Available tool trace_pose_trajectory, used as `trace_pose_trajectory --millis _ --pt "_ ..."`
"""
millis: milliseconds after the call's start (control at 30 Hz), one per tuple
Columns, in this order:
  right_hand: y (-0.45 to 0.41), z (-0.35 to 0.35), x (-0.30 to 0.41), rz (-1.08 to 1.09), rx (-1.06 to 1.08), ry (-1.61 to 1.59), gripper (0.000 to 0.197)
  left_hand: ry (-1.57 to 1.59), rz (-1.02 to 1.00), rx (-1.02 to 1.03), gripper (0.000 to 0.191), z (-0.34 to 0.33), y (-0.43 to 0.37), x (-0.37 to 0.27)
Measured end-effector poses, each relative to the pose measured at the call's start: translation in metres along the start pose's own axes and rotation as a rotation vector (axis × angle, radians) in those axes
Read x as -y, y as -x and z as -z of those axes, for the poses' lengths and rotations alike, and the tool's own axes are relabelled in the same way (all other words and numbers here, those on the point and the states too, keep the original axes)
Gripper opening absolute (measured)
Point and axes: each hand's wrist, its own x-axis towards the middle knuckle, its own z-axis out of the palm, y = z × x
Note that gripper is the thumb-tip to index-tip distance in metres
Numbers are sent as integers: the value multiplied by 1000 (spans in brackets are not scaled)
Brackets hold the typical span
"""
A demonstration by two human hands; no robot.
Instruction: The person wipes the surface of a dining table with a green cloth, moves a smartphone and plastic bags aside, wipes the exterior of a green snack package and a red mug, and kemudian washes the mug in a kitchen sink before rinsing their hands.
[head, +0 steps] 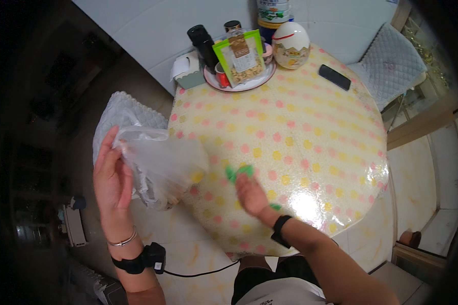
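My left hand holds a translucent white plastic bag by its upper part. The bag hangs past the table's left edge and is blurred by motion; what it contains is hard to make out. Over the tabletop, my right hand is closed around a soft green item, probably a cloth. Green shows beyond the fingers and again beside the wrist, while the palm hides the rest. Beneath this hand lies the round table, covered with a glossy cloth of pink and yellow dots.
A rimmed plate at the back carries a nut pouch, a black bottle and a red cup. Beside it are a tissue box, an egg-shaped container and a phone. Padded chairs flank the table.
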Motion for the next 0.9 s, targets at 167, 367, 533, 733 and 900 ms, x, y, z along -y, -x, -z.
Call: trace_pose_trajectory --millis 167,367,533,733,900 --pt "84 12 10 271 168 -97 43 97 82 141 38 -70 -13 37" --pt "189 86 -144 -441 -169 -36 39 -229 -49 348 39 -156 -20 96" --pt "239 128 -212 -792 -390 313 42 152 156 445 39 -243 -18 157" --pt "216 108 -149 -768 -428 231 43 216 379 508 41 -304 13 201" --pt "203 77 -75 -497 -142 -33 40 117 377 608 40 -326 46 216"
